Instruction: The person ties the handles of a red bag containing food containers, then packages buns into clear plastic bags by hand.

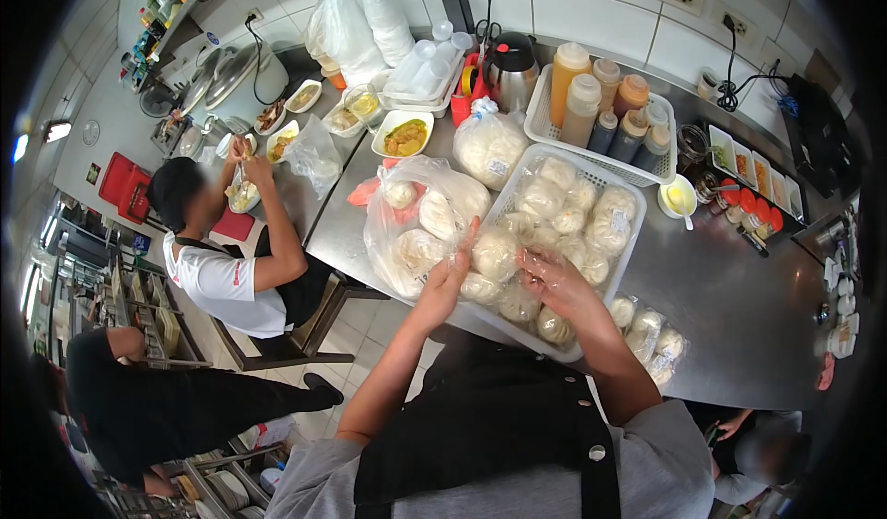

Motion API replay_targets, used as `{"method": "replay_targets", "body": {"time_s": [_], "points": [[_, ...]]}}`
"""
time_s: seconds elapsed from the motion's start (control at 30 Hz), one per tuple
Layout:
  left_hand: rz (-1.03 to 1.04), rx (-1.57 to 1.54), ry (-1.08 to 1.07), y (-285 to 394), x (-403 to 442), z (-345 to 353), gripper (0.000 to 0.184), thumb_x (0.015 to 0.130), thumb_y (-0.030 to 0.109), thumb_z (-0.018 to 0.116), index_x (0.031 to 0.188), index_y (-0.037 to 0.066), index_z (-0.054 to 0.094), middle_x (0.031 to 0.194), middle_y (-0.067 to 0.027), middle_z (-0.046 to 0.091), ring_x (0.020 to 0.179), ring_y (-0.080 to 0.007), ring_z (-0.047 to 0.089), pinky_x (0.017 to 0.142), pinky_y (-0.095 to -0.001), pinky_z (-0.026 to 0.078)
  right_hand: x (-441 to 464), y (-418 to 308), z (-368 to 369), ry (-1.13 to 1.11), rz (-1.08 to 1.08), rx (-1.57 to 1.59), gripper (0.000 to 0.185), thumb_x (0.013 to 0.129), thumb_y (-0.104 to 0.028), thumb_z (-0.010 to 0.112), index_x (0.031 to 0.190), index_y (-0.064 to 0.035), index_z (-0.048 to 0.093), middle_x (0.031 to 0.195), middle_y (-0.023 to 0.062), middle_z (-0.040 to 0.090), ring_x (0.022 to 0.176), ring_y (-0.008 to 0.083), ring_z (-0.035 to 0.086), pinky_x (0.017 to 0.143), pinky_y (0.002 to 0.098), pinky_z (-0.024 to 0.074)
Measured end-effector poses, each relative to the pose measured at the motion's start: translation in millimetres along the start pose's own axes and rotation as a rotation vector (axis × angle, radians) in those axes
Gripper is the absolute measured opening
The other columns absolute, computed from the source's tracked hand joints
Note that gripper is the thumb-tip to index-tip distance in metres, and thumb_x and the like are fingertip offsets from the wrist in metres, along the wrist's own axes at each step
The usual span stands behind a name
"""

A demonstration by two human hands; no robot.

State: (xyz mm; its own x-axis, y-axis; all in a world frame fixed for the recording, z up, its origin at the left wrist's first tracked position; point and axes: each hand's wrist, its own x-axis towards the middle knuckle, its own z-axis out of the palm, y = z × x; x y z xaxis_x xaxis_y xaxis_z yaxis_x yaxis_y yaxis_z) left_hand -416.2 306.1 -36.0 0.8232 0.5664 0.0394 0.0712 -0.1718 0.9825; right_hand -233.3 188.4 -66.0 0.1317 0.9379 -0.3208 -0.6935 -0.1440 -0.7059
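Between my two hands is a round white steamed bun (494, 254) in clear plastic. My left hand (448, 277) holds its left side, thumb and fingers closed on the wrap. With bent fingers my right hand (558, 280) grips the right side of the plastic. Below and behind them stands a white plastic basket (617, 283) filled with wrapped buns (610, 223). Left of the basket lies an open clear bag (381, 246) with several large buns in it. A tied bag of buns (490, 149) with a label sits behind. More packed buns (647, 329) lie to the right.
A basket of sauce bottles (580, 108), a thermos jug (511, 71) and a bowl of food (404, 135) stand along the back. To the right are red-lidded jars (739, 212) and a topping tray (753, 168). A seated person (231, 242) works at the left; other people are nearby.
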Motion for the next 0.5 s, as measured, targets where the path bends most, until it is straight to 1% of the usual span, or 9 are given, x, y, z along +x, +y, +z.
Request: {"method": "replay_targets", "body": {"time_s": [0.03,0.1,0.13,0.2,0.23,0.3,0.33,0.4,0.5], "points": [[-0.002,-0.001,0.000,-4,1,0,0.057,0.107,0.038,0.029,0.152,0.004,0.025,0.154,-0.0093,0.032,0.139,-0.0200,0.031,0.115,-0.0316,0.022,-1,-2,4,0.001,0.002,0.001,0.031,0.090,-0.024,0.071,0.112,-0.0041,0.062,0.090,-0.0027,0.060,0.073,0.0040,0.050,0.062,0.0195,0.0410],[-0.113,-0.156,0.129,-14,3,1,0.061,0.106,0.044,0.030,0.146,-0.001,0.038,0.141,-0.0124,0.048,0.127,-0.0184,0.045,0.108,-0.0313,0.033,-4,-7,10,0.033,-0.046,-0.039,0.031,0.090,-0.022,0.071,0.113,-0.0040,0.062,0.091,-0.0021,0.061,0.075,0.0050,0.053,0.062,0.0186,0.0425],[-0.114,-0.157,0.127,-16,3,1,0.061,0.106,0.044,0.030,0.146,-0.001,0.038,0.141,-0.0124,0.048,0.127,-0.0184,0.045,0.108,-0.0313,0.033,-4,-7,10,0.036,-0.046,-0.038,0.031,0.090,-0.022,0.071,0.113,-0.0040,0.062,0.091,-0.0021,0.061,0.075,0.0050,0.053,0.062,0.0186,0.0425],[-0.381,-0.233,0.181,-20,2,0,0.067,0.104,0.051,0.034,0.137,-0.006,0.047,0.130,-0.0147,0.056,0.118,-0.0175,0.053,0.101,-0.0307,0.040,-2,-3,6,0.116,0.045,0.027,0.030,0.090,-0.020,0.070,0.114,-0.0030,0.062,0.094,-0.0004,0.063,0.079,0.0077,0.058,0.066,0.0182,0.0459],[-0.380,-0.234,0.181,-26,3,-1,0.067,0.104,0.051,0.034,0.137,-0.006,0.047,0.130,-0.0147,0.056,0.118,-0.0175,0.053,0.101,-0.0307,0.040,-2,-1,3,0.116,0.044,0.026,0.030,0.090,-0.020,0.070,0.114,-0.0030,0.062,0.094,-0.0004,0.063,0.079,0.0077,0.058,0.066,0.0182,0.0459],[-0.522,-0.517,0.205,-36,4,-2,0.069,0.100,0.055,0.042,0.130,-0.007,0.052,0.121,-0.0147,0.061,0.111,-0.0172,0.057,0.097,-0.0311,0.044,-2,0,-4,0.139,0.122,0.159,0.026,0.092,-0.015,0.067,0.112,-0.0004,0.062,0.093,0.0042,0.066,0.082,0.0103,0.065,0.065,0.0171,0.0511],[-0.522,-0.517,0.206,-36,2,-3,0.069,0.100,0.055,0.042,0.130,-0.007,0.052,0.121,-0.0147,0.061,0.111,-0.0172,0.057,0.097,-0.0311,0.044,-3,0,-3,0.139,0.123,0.158,0.026,0.092,-0.015,0.067,0.112,-0.0004,0.062,0.093,0.0042,0.066,0.082,0.0103,0.065,0.065,0.0171,0.0511],[-0.473,-0.531,0.014,-31,-5,-6,0.063,0.097,0.049,0.053,0.127,-0.006,0.055,0.118,-0.0140,0.063,0.107,-0.0180,0.060,0.095,-0.0321,0.045,-5,-1,2,0.172,0.123,0.181,0.026,0.092,-0.016,0.066,0.112,0.0009,0.061,0.094,0.0065,0.067,0.085,0.0115,0.066,0.065,0.0169,0.0517],[-0.402,-0.438,-0.014,-23,-9,-4,0.059,0.094,0.040,0.063,0.127,-0.007,0.054,0.118,-0.0129,0.063,0.106,-0.0170,0.060,0.094,-0.0315,0.046,-9,0,10,0.174,0.021,0.044,0.028,0.092,-0.017,0.066,0.113,0.0009,0.060,0.096,0.0061,0.067,0.088,0.0119,0.066,0.068,0.0183,0.0521]]}}
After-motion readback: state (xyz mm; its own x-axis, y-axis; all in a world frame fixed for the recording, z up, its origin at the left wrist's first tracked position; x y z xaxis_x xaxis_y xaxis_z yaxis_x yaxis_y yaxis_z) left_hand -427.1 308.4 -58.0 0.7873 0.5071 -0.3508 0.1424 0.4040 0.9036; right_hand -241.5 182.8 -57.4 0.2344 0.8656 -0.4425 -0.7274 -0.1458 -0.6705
